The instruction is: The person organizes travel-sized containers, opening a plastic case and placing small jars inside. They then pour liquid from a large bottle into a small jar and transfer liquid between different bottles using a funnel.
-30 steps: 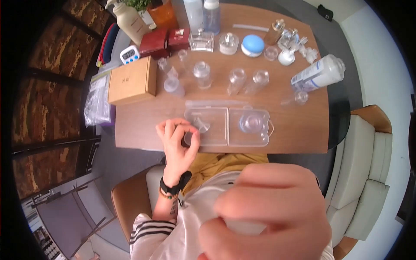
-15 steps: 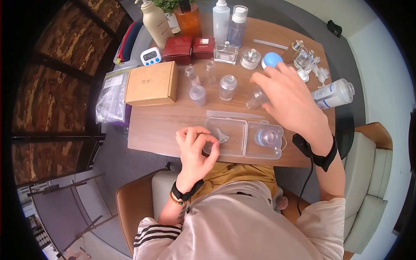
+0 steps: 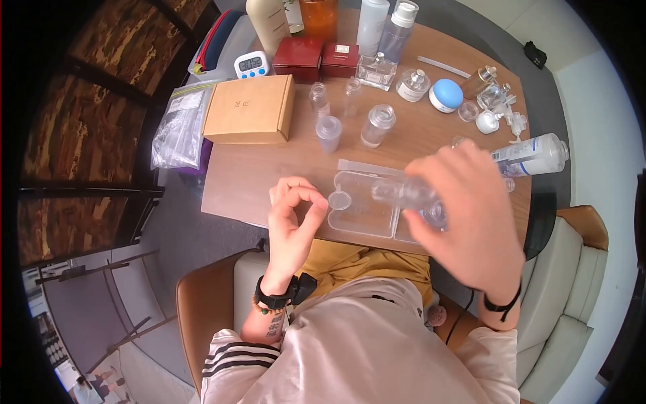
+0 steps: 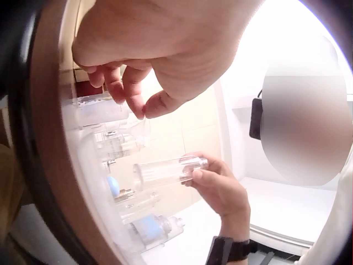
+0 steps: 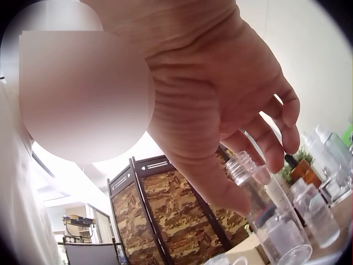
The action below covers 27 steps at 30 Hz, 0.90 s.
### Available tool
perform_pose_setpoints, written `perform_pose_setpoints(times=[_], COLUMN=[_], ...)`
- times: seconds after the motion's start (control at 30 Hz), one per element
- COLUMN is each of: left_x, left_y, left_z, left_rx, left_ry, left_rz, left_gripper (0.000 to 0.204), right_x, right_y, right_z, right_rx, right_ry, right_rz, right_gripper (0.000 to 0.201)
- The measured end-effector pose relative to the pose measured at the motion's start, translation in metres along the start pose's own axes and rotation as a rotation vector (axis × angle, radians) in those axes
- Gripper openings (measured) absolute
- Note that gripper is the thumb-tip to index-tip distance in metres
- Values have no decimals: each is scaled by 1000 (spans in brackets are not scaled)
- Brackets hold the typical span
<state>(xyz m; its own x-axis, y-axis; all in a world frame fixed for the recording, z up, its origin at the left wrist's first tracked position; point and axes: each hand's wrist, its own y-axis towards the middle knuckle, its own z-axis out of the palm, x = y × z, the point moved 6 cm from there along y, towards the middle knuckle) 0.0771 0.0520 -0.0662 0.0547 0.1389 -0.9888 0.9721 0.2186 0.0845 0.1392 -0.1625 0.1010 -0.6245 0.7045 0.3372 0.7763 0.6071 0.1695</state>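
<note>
My left hand pinches a small clear funnel between thumb and index finger, over the left part of a clear plastic case. In the left wrist view the funnel flares out below the fingertips. To the right, my right hand grips a clear bottle, held tilted over the case. Its threaded neck shows uncapped in the right wrist view, where thumb and fingers wrap the upper part of the bottle. A clear round piece sits behind the bottle, partly hidden by the right hand.
Several small clear bottles stand beyond the case, among them a wide-necked bottle. A cardboard box is at the left. Red boxes, a timer and a blue-lidded jar line the back. A large bottle lies at the right.
My right hand came down from close to the camera, reached among the bottles, and has now brought a clear bottle back towards the left hand. The left hand keeps its pinch on the funnel.
</note>
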Motion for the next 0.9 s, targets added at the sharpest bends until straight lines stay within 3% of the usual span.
perform_pose_setpoints(times=[0.2,0.63,0.73,0.8,0.9], left_x=[-9,-26,-30,-34,-49], left_y=[-3,-7,-7,-6,-4], left_z=[-6,1,3,5,6], left_rx=[35,76,90,96,106], left_ry=[-91,-97,-130,-165,-226], left_rz=[-102,-127,-184,-190,-191], left_gripper=[2,11,12,12,12], right_x=[8,2,2,5,13], right_y=[-4,-4,-6,-6,-7], right_z=[51,56,50,39,30], right_rx=[71,100,79,-40,-115], right_ry=[-20,-27,-5,127,230], right_rz=[-100,-63,-40,-67,-147], right_gripper=[39,47,55,60,54])
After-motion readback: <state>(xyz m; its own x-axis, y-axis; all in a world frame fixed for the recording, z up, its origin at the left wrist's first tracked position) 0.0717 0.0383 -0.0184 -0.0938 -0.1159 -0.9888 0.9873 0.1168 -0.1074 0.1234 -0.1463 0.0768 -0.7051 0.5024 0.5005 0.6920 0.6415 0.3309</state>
